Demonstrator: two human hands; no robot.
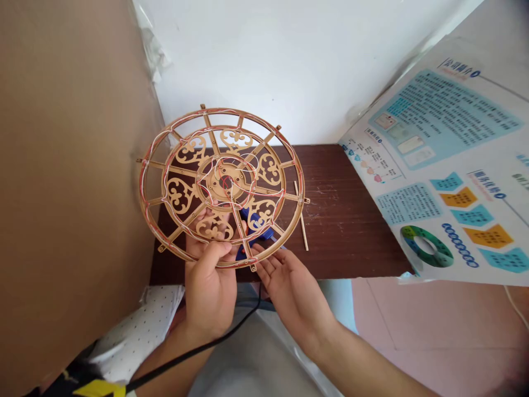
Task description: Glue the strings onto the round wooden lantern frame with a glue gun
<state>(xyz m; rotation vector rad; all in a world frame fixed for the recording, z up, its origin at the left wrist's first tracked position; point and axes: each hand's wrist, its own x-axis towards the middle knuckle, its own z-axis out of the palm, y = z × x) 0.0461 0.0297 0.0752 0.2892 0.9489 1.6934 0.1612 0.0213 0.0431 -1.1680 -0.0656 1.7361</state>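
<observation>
Left hand (210, 298) clamped on the lower rim of the wooden fretwork wheel (229, 179), held upright; right hand (293, 300) open, fingers apart, just beside the rim, near a blue tool (252, 221).

White wall (281, 66) behind dark wood tabletop (343, 220); cardboard sheet (70, 165) left; printed poster (438, 165) right; pink floor (446, 325) below.

This looks like an indoor office or workroom corner, with a dark wood-grain desk (343, 220) and white wall (281, 66) beyond the hands, a printed company poster (438, 165) right of the right hand (293, 298), a cardboard sheet (70, 165) left of the left hand (209, 295), and a pink floor (433, 322) at lower right.
</observation>
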